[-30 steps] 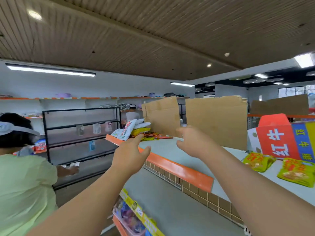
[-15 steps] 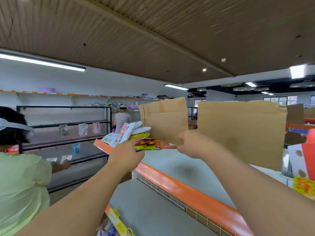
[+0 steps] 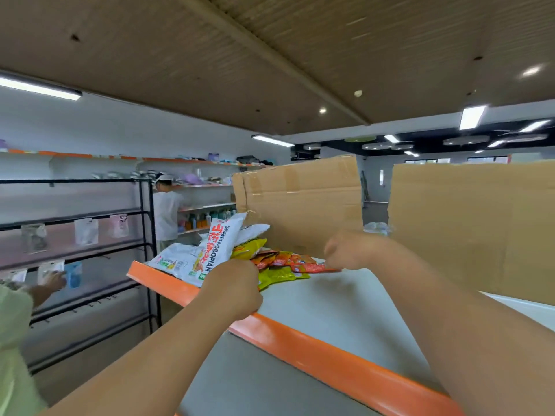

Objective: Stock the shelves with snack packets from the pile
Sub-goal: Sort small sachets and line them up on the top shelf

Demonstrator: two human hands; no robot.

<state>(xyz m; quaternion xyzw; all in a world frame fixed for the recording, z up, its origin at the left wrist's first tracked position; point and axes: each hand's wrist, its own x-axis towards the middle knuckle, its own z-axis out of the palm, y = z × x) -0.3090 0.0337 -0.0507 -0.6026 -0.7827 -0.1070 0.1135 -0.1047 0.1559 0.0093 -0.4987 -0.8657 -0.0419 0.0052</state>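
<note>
The pile of snack packets (image 3: 240, 256) lies at the far left end of the grey top shelf (image 3: 345, 319), against a cardboard sheet. It holds white packets with red print (image 3: 217, 250), a yellow one (image 3: 249, 249), orange-red ones (image 3: 285, 259) and a yellow-green one (image 3: 279, 276). My left hand (image 3: 231, 289) lies on the pile's near edge. Its fingers curl over the yellow-green packet, with the fingertips hidden. To the right of the pile, my right hand (image 3: 351, 250) is curled and pinches the end of a red packet (image 3: 312, 268).
An orange rail (image 3: 330, 355) edges the shelf, with a lower grey shelf below it. Two upright cardboard sheets (image 3: 300, 205) (image 3: 471, 229) stand behind the shelf. On the left are a black wire rack (image 3: 90, 235) and a person in a green shirt (image 3: 15, 340). Another person stands at the wall shelves (image 3: 165, 211).
Both hands have reached forward to the pile and curled onto it. The view has swung left, and the red box and green packets on the right are out of sight.
</note>
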